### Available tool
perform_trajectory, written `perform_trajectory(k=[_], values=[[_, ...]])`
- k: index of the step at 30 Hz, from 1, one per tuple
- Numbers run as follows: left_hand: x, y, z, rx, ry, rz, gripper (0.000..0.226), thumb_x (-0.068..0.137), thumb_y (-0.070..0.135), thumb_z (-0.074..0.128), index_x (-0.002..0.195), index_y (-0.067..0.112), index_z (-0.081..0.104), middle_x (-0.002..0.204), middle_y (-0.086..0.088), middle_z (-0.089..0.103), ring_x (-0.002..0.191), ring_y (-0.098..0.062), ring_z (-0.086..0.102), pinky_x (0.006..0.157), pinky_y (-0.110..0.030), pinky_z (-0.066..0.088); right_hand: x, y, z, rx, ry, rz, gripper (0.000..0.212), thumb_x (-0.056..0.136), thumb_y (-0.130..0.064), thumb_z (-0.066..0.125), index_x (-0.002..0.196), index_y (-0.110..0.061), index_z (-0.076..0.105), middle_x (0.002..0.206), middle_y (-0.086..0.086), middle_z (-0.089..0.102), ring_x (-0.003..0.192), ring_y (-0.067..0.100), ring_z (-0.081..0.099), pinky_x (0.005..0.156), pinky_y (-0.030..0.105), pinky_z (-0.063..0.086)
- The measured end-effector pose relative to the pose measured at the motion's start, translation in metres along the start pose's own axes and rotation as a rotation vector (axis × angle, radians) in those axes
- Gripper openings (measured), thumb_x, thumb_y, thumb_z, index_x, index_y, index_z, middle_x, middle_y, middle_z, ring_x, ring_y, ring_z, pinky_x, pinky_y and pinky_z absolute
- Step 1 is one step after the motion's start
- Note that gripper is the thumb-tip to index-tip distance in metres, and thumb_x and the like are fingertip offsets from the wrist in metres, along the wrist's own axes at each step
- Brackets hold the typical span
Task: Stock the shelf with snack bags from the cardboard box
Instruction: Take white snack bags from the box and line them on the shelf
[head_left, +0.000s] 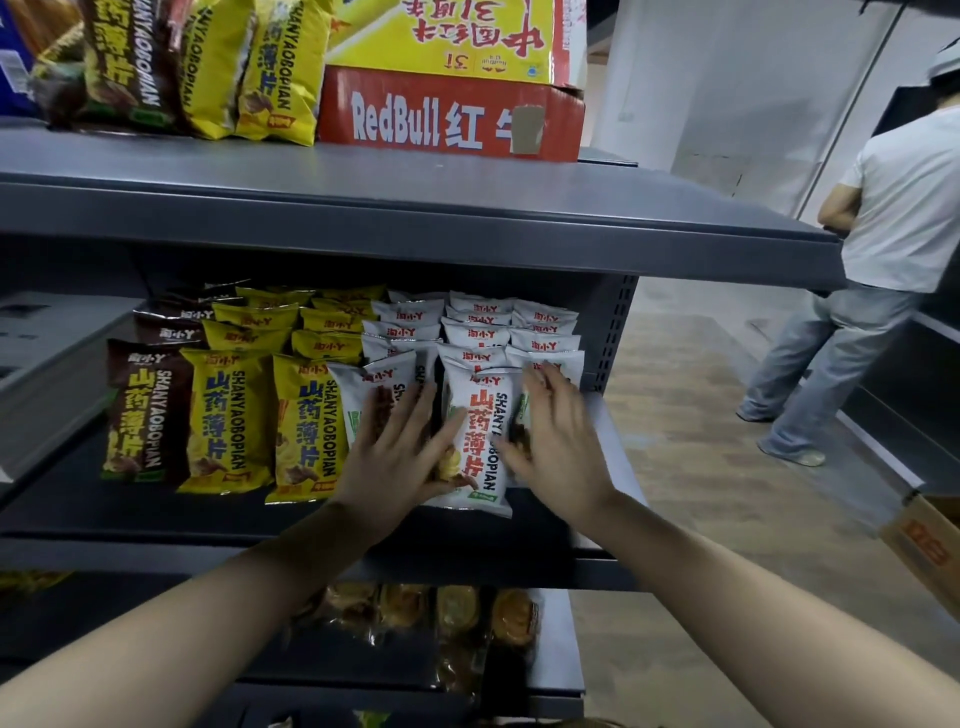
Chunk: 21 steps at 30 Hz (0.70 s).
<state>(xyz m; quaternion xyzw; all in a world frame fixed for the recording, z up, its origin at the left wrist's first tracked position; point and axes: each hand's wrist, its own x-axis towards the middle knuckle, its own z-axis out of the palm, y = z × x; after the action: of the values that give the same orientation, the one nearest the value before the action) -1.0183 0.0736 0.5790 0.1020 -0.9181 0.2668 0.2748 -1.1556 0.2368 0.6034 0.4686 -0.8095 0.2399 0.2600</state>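
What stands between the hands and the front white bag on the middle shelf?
Nothing visible. The left hand and right hand flank the white bag and touch it with straight fingers; it stands on the shelf.

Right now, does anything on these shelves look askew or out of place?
The front white bag juts forward of its row, between the left hand and right hand. Up top, the yellow carton on the Red Bull box is upside down: its print is inverted.

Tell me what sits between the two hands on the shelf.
In the head view, the front white snack bag stands between the left hand and right hand, touched by both.
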Motion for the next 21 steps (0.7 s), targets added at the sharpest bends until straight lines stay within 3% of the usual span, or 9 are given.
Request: perform_trajectory(k=[4,5,7,11,17,21], values=[[-0.023,-0.021,0.006,0.006,-0.027,-0.033,0.082,0.086,0.073,0.028,0.148,0.02,0.022,0.151,-0.022,0.026,0.138,-0.039,0.03,0.107,-0.063,0.026,0.006,-0.012,0.002,-0.23,-0.256,-0.295,0.102,0.072,-0.065,0.067,0.149,-0.01,0.028,0.152,0.021,0.029,0.139,0.039,0.03,0.113,0.055,0.027],[-0.029,-0.026,0.007,0.0,-0.029,-0.034,0.083,0.086,0.073,0.027,0.148,0.019,0.022,0.152,-0.023,0.024,0.139,-0.04,0.029,0.107,-0.063,0.025,0.007,-0.014,0.004,-0.273,-0.312,-0.317,0.106,0.07,-0.066,0.068,0.15,-0.011,0.027,0.155,0.02,0.025,0.141,0.039,0.027,0.114,0.056,0.026],[-0.038,-0.035,0.007,-0.006,-0.046,-0.035,0.095,0.077,0.075,0.046,0.148,0.018,0.02,0.152,-0.025,0.023,0.138,-0.043,0.028,0.107,-0.064,0.026,0.008,-0.016,0.009,-0.321,-0.38,-0.314,0.11,0.068,-0.066,0.069,0.152,-0.013,0.021,0.157,0.02,0.017,0.143,0.039,0.02,0.116,0.055,0.019],[-0.038,-0.047,-0.001,-0.063,-0.115,-0.084,0.122,0.056,0.076,0.067,0.147,0.014,0.016,0.148,-0.03,0.026,0.132,-0.05,0.033,0.101,-0.06,0.037,0.012,-0.016,0.011,-0.357,-0.392,-0.324,0.113,0.063,-0.067,0.072,0.151,-0.014,0.025,0.157,0.02,0.02,0.143,0.04,0.023,0.115,0.053,0.026],[-0.026,-0.059,0.0,-0.15,-0.198,0.076,0.115,0.064,0.073,0.064,0.148,0.011,0.014,0.152,-0.027,0.019,0.139,-0.042,0.025,0.108,-0.051,0.032,0.015,-0.011,0.013,-0.375,-0.369,-0.404,0.111,0.061,-0.07,0.073,0.147,-0.013,0.034,0.152,0.02,0.032,0.139,0.039,0.032,0.11,0.05,0.036],[-0.018,-0.061,0.01,-0.078,-0.3,0.134,0.118,0.074,0.08,0.043,0.144,0.01,-0.021,0.154,-0.024,-0.002,0.144,-0.038,0.007,0.116,-0.047,0.02,0.015,-0.011,0.014,-0.392,-0.38,-0.393,0.111,0.062,-0.071,0.071,0.148,-0.013,0.032,0.152,0.019,0.031,0.14,0.039,0.03,0.111,0.051,0.034]])
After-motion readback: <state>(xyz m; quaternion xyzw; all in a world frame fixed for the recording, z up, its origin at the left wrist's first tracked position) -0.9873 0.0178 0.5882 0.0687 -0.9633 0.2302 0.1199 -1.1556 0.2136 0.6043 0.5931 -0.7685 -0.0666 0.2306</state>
